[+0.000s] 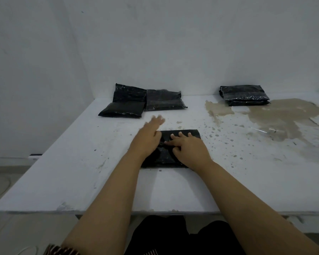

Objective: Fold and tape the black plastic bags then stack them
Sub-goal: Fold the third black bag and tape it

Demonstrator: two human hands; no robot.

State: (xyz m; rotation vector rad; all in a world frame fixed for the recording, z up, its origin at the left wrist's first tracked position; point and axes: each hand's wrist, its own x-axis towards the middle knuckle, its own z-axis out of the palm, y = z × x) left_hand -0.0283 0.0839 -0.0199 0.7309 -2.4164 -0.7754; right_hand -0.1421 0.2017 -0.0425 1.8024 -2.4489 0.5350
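Observation:
A folded black plastic bag (184, 134) lies flat on the white table (81, 162) in front of me. My right hand (189, 147) presses down on it with spread fingers. My left hand (148, 134) rests at the bag's left edge, its blurred fingers stretched out past the bag toward the far left. Three black bags (142, 101) lie loosely at the back left, one leaning on the wall. A neat stack of taped black bags (244, 95) sits at the back right.
A large patch of worn, brownish surface (276, 115) spreads over the table's right side. A clear strip, perhaps tape, (263, 130) lies on that patch. White walls close the table at the back and left. The table's front edge (99, 211) is close to my body.

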